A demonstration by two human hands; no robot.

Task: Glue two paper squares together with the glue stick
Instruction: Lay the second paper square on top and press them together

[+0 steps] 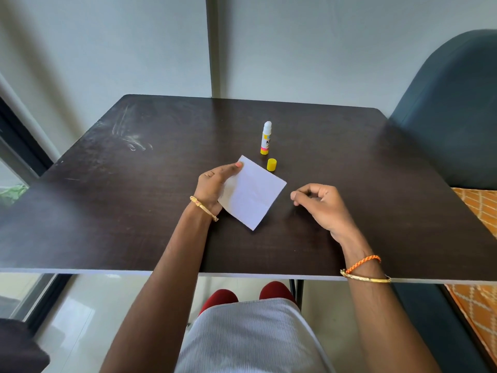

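A white paper square [252,193] is turned like a diamond at the middle of the dark table [107,184]. My left hand [215,184] grips its left edge, thumb on top near the far corner. I cannot tell whether a second square lies under it. Just to the right of the paper, my right hand [320,203] hovers over the table with loosely curled fingers and holds nothing. The glue stick [266,138] stands upright and uncapped behind the paper, white tip showing. Its yellow cap [272,165] stands on the table between the stick and the paper.
A dark blue padded chair [451,103] stands at the table's right side, with an orange patterned cloth [478,211] beside it. A grey wall runs behind the table. A glass door frame [24,146] is at the left.
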